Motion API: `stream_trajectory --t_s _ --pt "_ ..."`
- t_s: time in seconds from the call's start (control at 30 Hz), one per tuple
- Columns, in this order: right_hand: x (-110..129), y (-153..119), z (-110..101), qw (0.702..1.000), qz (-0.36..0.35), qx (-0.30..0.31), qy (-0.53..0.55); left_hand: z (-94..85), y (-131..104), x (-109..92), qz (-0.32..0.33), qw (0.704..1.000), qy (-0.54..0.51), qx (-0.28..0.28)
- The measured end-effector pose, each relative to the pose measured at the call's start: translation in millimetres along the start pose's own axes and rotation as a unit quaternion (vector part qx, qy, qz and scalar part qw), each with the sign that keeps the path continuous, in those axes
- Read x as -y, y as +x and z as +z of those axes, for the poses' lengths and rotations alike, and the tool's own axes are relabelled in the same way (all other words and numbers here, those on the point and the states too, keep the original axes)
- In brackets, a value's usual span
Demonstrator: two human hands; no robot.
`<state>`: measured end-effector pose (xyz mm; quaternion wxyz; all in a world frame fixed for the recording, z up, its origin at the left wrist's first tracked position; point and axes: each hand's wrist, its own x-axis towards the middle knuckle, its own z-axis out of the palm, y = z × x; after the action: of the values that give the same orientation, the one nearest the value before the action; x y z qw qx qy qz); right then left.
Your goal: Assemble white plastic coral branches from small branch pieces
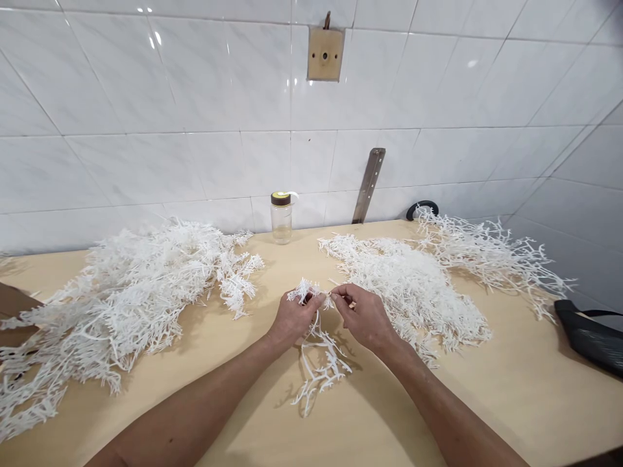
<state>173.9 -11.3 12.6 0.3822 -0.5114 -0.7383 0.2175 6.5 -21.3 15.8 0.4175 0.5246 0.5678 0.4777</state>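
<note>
Near the middle of the table, my left hand is closed on a white branching plastic sprig, whose thin forked stems hang down below the fingers. A denser tuft of it sticks up over the thumb. My right hand meets it from the right, thumb and forefinger pinched at the sprig's end; the exact piece between those fingertips is too small to make out. Close by on the right lies a heap of short white sprigs. A larger heap of white sprigs spreads over the left side.
Longer, looser white branches lie at the back right, beside a black ring-shaped thing. A clear jar with a dark and yellow lid stands by the tiled wall. A metal strip leans there. A black object sits at the right edge.
</note>
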Motion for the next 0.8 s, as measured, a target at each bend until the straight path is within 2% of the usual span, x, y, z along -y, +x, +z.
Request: stream_trajectory --t_s 0.2,0.3,0.4,0.53,0.63,0.8 --pt "-6.7 -1.6 12.2 0.991 -0.074 -0.019 -0.112 3.9 2.7 8.7 -0.039 0.999 -0.002 0.013" --pt "-8.6 -2.2 23.8 0.984 -0.073 -0.018 -0.161 6.2 3.0 10.3 -0.054 0.999 0.002 0.003" --pt "-11.7 0.8 27.8 0.981 -0.021 -0.020 -0.193 6.6 2.1 10.7 -0.071 0.997 0.000 -0.015" --pt "-22.6 8.1 12.0 0.973 0.058 -0.063 -0.213 4.9 -1.3 9.4 -0.076 0.997 -0.029 -0.011" --pt "-29.9 12.0 -5.0 0.974 0.087 -0.107 -0.181 3.8 -3.0 7.6 -0.086 0.994 -0.064 0.015" --pt "-33.6 14.3 -20.6 0.970 0.098 -0.183 -0.128 3.2 -2.3 6.2 -0.105 0.988 -0.114 0.012"
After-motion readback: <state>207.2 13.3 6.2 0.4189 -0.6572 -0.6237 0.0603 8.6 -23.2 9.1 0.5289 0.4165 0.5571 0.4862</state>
